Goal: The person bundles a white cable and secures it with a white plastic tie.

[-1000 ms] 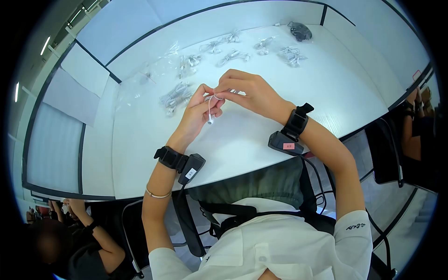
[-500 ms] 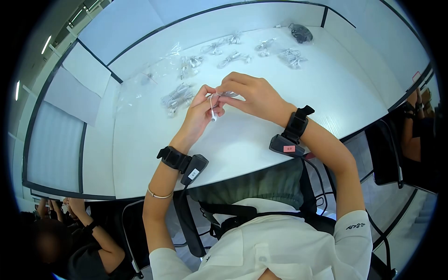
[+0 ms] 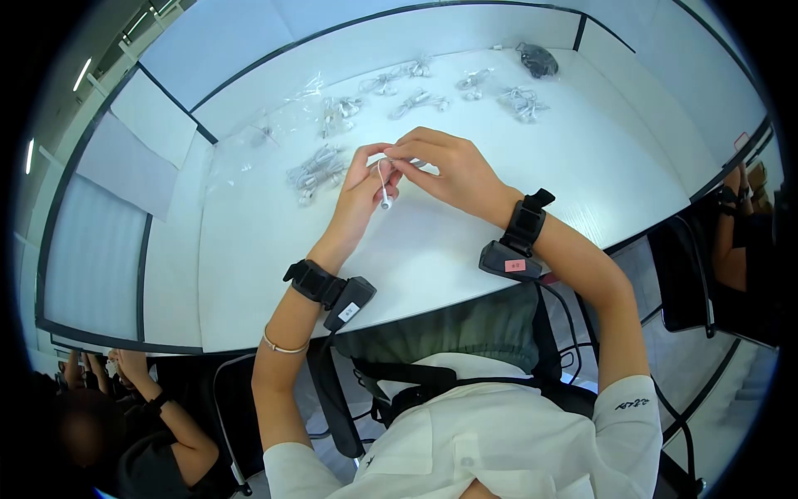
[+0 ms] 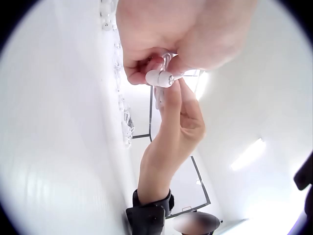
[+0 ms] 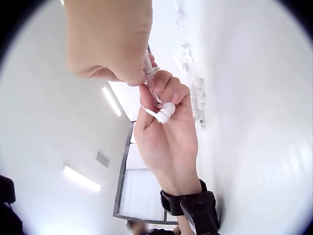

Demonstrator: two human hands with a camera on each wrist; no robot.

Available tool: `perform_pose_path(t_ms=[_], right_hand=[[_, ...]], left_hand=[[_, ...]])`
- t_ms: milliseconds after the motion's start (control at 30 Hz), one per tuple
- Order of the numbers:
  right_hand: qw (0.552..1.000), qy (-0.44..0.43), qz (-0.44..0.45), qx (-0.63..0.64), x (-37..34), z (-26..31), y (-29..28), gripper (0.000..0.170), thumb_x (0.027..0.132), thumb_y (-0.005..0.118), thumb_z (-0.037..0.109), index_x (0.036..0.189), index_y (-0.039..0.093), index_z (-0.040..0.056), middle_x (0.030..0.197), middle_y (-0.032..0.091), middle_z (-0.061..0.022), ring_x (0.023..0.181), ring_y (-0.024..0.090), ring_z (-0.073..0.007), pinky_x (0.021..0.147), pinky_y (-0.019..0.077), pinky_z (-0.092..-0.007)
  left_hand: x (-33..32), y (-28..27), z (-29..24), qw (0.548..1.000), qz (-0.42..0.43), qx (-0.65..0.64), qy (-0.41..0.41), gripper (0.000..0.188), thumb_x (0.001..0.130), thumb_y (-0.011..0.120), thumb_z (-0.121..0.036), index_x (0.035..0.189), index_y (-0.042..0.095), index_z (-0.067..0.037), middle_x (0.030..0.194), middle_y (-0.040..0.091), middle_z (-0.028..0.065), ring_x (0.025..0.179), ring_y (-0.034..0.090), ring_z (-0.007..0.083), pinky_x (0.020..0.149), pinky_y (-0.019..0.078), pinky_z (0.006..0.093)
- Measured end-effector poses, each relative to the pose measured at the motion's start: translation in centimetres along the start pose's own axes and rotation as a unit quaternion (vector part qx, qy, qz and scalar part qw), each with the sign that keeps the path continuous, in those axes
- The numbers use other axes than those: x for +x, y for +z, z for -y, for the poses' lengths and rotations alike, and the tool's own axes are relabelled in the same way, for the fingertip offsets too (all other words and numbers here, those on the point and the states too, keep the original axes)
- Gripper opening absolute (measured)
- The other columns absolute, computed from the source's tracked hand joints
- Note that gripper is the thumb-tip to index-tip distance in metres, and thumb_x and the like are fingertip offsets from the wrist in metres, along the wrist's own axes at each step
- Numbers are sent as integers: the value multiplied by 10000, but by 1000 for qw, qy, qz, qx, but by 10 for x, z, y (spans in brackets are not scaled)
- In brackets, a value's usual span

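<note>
White wired earphones are held between both hands above the table. The left hand [image 3: 359, 190] pinches their thin cable with curled fingers, and one white earbud [image 5: 166, 112] hangs over its palm side. Opposite it, the right hand [image 3: 455, 170] grips the bundled part of the white cable [image 5: 148, 63] between thumb and fingers, its fingertips meeting those of the left. The left wrist view shows the earbud [image 4: 160, 79] close up, just under the left hand's fingers. Most of the bundle is hidden behind the right hand's fingers.
Several bundles of white cable lie beyond the hands, one larger bundle [image 3: 316, 170] near the left hand. A clear plastic bag [image 3: 249, 137] spreads at the back left, and a dark bundle [image 3: 537, 61] sits at the back right. White partitions [image 3: 465, 25] wall in the table [image 3: 582, 183].
The dangling earbud has shifted a little right and up with the left hand. Both hands keep their hold close together; less of the cable bundle shows between them.
</note>
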State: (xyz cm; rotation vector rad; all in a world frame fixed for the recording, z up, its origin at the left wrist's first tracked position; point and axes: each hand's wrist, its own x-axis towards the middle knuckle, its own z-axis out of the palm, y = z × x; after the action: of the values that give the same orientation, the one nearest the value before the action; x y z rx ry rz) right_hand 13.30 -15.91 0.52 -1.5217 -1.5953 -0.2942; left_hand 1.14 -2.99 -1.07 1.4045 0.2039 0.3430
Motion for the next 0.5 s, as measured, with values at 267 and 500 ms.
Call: perform_pose_path(t_ms=[267,500], right_hand=[[999,22,-11,31,1,1,2,187,794,626,25,975,662,60,908,624,-52,794,617,-196,655,504,-277],[991,66,-32,112,6,3,3,120,800,640,31,920,649,33,865,621,-57,785,616,-159,673,480,-264]], left_hand=[[2,3,2,1000,-12,0,16,220,959,462,-286,1014,494,-76,822,495,4,658,428,59,657,405,219],[2,5,1,999,-40,27,25,211,955,447,-304,938,448,-94,772,499,16,645,449,63,595,358,197]])
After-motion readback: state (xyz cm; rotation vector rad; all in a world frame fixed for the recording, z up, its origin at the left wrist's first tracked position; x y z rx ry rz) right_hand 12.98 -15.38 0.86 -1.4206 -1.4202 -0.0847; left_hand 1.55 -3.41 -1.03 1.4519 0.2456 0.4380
